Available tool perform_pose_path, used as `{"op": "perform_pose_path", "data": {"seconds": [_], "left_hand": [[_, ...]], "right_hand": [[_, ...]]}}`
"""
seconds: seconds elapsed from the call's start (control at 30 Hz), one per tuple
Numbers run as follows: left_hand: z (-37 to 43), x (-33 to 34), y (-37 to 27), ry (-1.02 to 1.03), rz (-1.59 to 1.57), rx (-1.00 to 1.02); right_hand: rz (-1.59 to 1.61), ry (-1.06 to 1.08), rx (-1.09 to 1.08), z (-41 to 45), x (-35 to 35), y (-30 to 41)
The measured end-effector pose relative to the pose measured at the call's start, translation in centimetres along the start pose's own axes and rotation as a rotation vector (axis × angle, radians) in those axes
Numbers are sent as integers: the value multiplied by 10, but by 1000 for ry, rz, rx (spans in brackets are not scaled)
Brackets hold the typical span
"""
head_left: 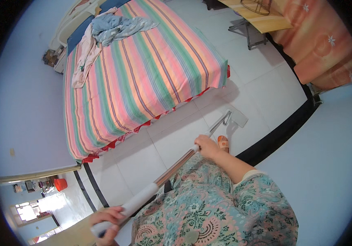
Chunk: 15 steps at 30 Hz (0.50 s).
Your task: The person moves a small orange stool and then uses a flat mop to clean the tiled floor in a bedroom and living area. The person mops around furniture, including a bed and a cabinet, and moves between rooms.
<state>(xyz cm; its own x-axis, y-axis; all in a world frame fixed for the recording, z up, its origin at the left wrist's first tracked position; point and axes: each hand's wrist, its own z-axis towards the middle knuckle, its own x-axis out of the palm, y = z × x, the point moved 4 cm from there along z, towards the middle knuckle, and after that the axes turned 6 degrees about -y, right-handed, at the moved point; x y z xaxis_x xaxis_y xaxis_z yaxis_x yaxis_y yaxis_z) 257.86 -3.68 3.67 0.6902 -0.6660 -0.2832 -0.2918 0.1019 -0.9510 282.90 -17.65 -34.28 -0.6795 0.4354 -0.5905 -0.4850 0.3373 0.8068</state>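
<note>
A flat mop (176, 167) with a white and copper-coloured handle runs diagonally across the view. My left hand (106, 223) is closed around the white grip at its upper end, at the lower left. Farther down the pole, my right hand (208, 147) holds it near a white collar. The mop's pale flat head (238, 118) lies on the white tiled floor (249, 101), beyond my sandalled foot (223, 143) and near the corner of the bed. Its metal joint stands tilted above the head.
A bed with a striped cover (145, 70) and a crumpled blue blanket (114, 27) fills the upper left. A folding table (268, 23) stands by an orange curtain (323, 40). Black edging (274, 141) follows the right wall. Through a doorway at lower left is a red bucket (60, 184).
</note>
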Motion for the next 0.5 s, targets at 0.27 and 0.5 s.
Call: {"op": "perform_pose_path", "data": {"seconds": [0.27, 0.5], "left_hand": [[-32, -86, -12, -181, -55, 215], [25, -54, 7, 283, -75, 364]], "right_hand": [[56, 96, -95, -32, 52, 78], [-79, -209, 8, -47, -45, 32]]}}
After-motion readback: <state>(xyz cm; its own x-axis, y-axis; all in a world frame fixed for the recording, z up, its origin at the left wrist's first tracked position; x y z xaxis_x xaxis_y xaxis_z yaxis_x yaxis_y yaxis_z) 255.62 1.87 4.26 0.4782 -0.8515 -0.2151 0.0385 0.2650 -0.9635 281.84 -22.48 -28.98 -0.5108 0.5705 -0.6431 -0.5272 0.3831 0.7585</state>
